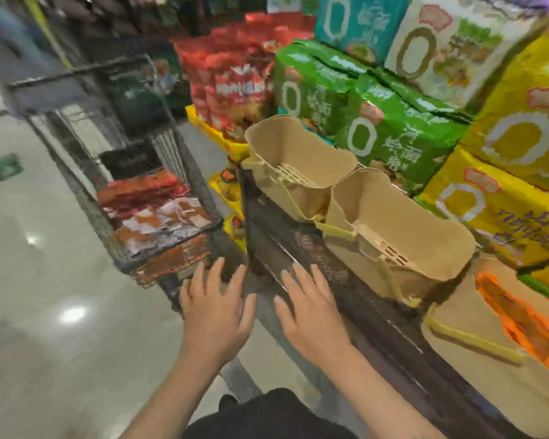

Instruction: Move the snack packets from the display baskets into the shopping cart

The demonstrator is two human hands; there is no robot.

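Note:
The view is blurred by motion. A wire shopping cart (86, 198) stands at left with red and orange snack packets (154, 213) piled in its near end. Two tan display baskets stand on a dark shelf: the far basket (298, 147) and the near basket (425, 236), both showing bare slatted bottoms. A third tan basket (457, 353) at lower right holds orange packets (520, 324). My left hand (216, 315) hovers with fingers spread near the cart's near corner, holding nothing. Over the shelf's front edge, my right hand (311, 312) is spread flat and also holds nothing.
Stacked multipacks fill the shelving at right: red bags (232, 77), green packs (362, 115), yellow packs (514, 172), a white pack (450, 45). The dark shelf (339, 280) runs diagonally. Glossy pale floor (45, 312) lies to the left of the cart.

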